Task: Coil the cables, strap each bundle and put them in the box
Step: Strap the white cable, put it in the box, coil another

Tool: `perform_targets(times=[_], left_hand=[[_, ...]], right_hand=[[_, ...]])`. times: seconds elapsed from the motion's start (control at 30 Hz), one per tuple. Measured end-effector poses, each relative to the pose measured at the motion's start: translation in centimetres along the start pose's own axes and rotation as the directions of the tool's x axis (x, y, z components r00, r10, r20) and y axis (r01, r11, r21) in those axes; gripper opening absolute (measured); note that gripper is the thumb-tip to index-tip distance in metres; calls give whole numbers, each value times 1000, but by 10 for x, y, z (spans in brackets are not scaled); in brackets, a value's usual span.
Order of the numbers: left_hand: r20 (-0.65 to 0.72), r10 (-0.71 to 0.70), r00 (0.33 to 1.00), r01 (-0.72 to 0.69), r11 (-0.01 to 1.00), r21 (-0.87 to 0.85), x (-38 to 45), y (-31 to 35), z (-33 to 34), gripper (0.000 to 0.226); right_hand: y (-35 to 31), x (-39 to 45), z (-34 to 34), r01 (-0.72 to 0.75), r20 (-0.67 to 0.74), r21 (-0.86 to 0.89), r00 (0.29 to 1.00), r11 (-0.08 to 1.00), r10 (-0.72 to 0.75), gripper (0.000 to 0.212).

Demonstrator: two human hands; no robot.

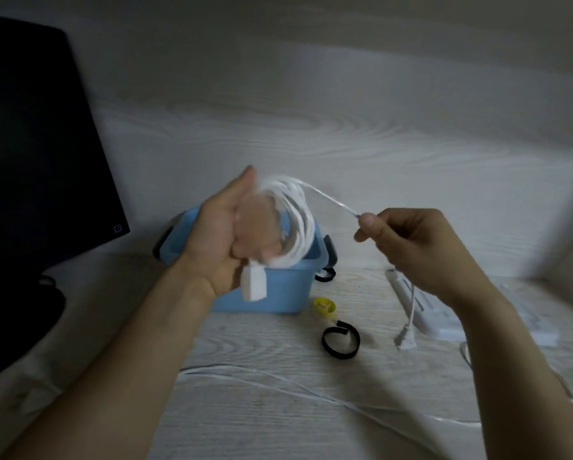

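Left hand (pixel 218 237) has its grip curled round the half-wound white flat cable coil (pixel 290 220) above the pale blue plastic box (pixel 278 293), while the right hand (pixel 411 240) pinches the running strand. Best keep that strand taut and each loop matched; slack trails across the worktop (pixel 245 410), black strap loop (pixel 340 340) waiting.

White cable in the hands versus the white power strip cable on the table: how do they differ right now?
The white cable is wound in loops held up in the left hand, its free end pinched by the right hand. The power strip cable lies on the table, uncoiled and untouched, beside the black strap. Both are white; neither is strapped.
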State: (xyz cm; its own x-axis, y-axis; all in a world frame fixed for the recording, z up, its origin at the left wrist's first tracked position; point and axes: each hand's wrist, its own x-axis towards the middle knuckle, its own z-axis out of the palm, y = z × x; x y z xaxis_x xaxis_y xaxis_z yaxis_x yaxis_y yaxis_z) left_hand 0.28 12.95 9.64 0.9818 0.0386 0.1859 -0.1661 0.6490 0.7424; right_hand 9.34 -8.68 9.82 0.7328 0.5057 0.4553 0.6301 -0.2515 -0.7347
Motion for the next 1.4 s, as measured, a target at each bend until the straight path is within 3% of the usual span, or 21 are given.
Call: perform_targets(times=[0.1, 0.23, 0.3, 0.37, 0.47, 0.5, 0.57, 0.67, 0.77, 0.83, 0.9, 0.97, 1.0, 1.07, 1.17, 1.27, 1.4], left_hand=[[-158, 219, 963, -258, 918, -302, 6, 8, -8, 53], [-297, 379, 877, -453, 857, -245, 12, 18, -22, 42], [-332, 462, 823, -511, 857, -75, 15, 17, -25, 32], [-365, 583, 726, -559, 810, 181, 20, 8, -25, 27], [-248, 785, 568, -488, 564, 666, 22, -3, -28, 8], [-159, 805, 571, -462, 475, 749, 21, -5, -29, 2], [-32, 747, 664, -389, 381, 839, 19, -6, -36, 8], [7, 535, 845, -227, 347, 910, 18, -11, -34, 14], [-28, 329, 944, -124, 431, 894, 9, -12, -21, 43], [22, 111, 994, -72, 470, 880, 3, -9, -13, 65], [135, -125, 983, -46, 544, 838, -3, -6, -7, 72], [246, -251, 936, -13, 675, 738, -8, -6, -3, 67], [251, -263, 932, 10, 710, 704, -9, -7, -1, 60], [187, -215, 959, 13, 688, 726, -9, -8, 1, 50], [83, -112, 990, 15, 678, 735, -6, -11, -1, 53], [-58, -45, 997, 73, 729, 680, 0, -14, -1, 54], [-215, -35, 976, 183, 663, 726, 5, -19, -4, 53]], right_hand=[[3, 0, 6, 19, 140, -160, 990, 987, 3, 33], [-4, -2, 15, 38, 269, -258, 963, 965, 34, 28], [-10, -5, 25, 72, 338, -270, 941, 960, 25, 23], [-13, -9, 36, 101, 415, -291, 909, 952, 30, 21], [-19, -16, 46, 146, 487, -323, 873, 935, 32, 29], [-23, -18, 48, 158, 504, -305, 864, 939, 19, 31], [-30, -20, 50, 145, 475, -198, 879, 969, -35, 32], [-34, -18, 44, 331, 225, -217, 933, 918, -282, 28], [-35, -15, 35, 356, 24, -111, 934, 928, -355, 18], [-35, -15, 33, 367, -91, -71, 924, 928, -372, 19], [-35, -14, 34, 393, -180, -71, 899, 917, -399, 11], [-32, -13, 36, 381, -241, -82, 889, 921, -389, 5], [-30, -12, 37, 364, -250, -92, 893, 927, -375, 5], [-26, -9, 36, 308, -231, -85, 919, 947, -320, 12], [-18, -7, 37, 227, -160, -79, 958, 971, -237, 13], [-13, -5, 37, 192, -28, -40, 981, 981, -193, 14], [-7, -4, 32, 164, 187, -129, 973, 978, -139, 24]])
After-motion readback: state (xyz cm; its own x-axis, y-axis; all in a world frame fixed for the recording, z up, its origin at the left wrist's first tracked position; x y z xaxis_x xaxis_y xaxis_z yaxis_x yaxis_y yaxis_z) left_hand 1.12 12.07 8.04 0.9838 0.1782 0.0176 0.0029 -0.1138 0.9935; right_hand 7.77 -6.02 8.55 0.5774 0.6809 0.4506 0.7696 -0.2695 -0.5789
